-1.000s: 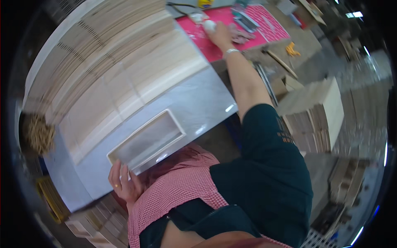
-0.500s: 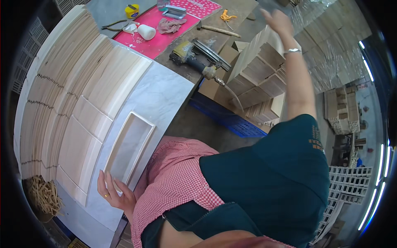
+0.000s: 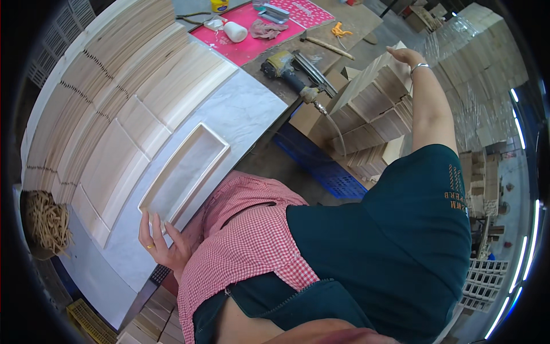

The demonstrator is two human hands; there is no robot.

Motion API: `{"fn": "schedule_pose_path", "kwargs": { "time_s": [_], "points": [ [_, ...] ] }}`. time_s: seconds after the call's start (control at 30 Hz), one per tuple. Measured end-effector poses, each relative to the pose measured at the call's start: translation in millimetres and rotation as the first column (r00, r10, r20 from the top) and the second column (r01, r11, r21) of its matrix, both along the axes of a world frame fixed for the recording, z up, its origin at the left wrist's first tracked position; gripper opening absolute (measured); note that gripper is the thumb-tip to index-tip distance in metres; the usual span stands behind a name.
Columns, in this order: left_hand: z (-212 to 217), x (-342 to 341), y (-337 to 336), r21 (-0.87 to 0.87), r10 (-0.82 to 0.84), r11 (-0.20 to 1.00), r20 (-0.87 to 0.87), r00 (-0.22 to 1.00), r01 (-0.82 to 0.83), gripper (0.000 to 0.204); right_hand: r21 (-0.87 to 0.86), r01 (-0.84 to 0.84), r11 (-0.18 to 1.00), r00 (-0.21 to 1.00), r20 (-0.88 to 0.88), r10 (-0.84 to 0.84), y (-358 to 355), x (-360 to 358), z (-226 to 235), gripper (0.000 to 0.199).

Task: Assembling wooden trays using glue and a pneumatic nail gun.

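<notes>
A shallow, narrow wooden frame [image 3: 213, 163] lies on the pale marbled tabletop [image 3: 243, 103]. My left hand [image 3: 163, 243] is at its near end, fingers on one side and thumb on the other, closed on the end wall. A ring shows on one finger. On the right my right arm stretches far forward, and my right hand [image 3: 408, 55] is at the top of a stack of thin wooden pieces [image 3: 372, 94]. Most of its fingers are hidden by the stack, so its grip cannot be made out.
Long rows of wooden boards [image 3: 114, 103] fill the table's left side. A nail gun [image 3: 292, 74] with a hose, a hammer [image 3: 329, 47], a white bottle [image 3: 235, 32] and a cloth [image 3: 267, 28] lie beyond. A blue crate [image 3: 321, 166] stands below the stack; wood strips [image 3: 46, 223] fill a bin.
My right hand has come down from above onto the top of the stack. My left hand stays at the frame's end. The whole view has shifted and turned slightly.
</notes>
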State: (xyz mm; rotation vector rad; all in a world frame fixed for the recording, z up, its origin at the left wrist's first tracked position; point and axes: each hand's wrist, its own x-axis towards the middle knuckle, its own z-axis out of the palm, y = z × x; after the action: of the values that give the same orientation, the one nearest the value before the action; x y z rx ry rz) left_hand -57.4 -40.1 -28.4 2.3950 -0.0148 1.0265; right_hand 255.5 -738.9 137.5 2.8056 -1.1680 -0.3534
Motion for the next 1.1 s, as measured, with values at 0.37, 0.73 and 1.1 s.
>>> {"fn": "schedule_pose_path", "kwargs": {
  "time_s": [0.37,0.73,1.1],
  "points": [
    [-17,-13,29,-0.002,0.053,0.999,-0.012,0.999,-0.053,0.042,0.233,0.096,0.968,0.871,0.450,-0.195,93,-39,37,0.085],
    [-30,-67,65,-0.170,0.287,0.917,-0.352,0.891,-0.362,0.050,0.052,-0.969,-0.243,-0.165,0.595,0.787,422,-92,-75,0.086],
    [-44,-46,39,-0.274,0.263,0.884,-0.378,0.888,-0.379,0.030,0.129,-0.824,-0.551,-0.405,0.546,0.733,517,-100,-132,0.093]
  ]
}}
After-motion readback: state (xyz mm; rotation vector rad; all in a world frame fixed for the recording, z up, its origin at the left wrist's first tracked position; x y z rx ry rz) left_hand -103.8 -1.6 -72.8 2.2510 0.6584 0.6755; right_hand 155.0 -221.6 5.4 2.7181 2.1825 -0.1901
